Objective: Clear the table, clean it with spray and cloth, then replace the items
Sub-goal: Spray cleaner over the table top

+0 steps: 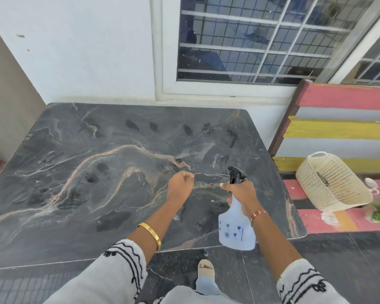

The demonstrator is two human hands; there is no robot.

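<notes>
Translucent spray bottle (236, 227) in right hand (239, 190), nozzle aimed away across table (75, 172); left hand (179, 186) loosely curled, empty.

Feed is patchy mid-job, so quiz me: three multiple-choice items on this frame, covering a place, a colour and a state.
1. Where is the woven basket?
A. on the table
B. on the striped bench right of the table
C. on the floor tiles

2. What colour is the spray bottle head?
A. black
B. red
C. yellow

3. What is the left hand doing?
A. wiping with a cloth
B. gripping the bottle
C. hovering loosely curled, holding nothing

Answers: 1 B, it lies tipped on the bench. 2 A, the nozzle above the right hand is black. 3 C, no cloth shows over the table.
</notes>
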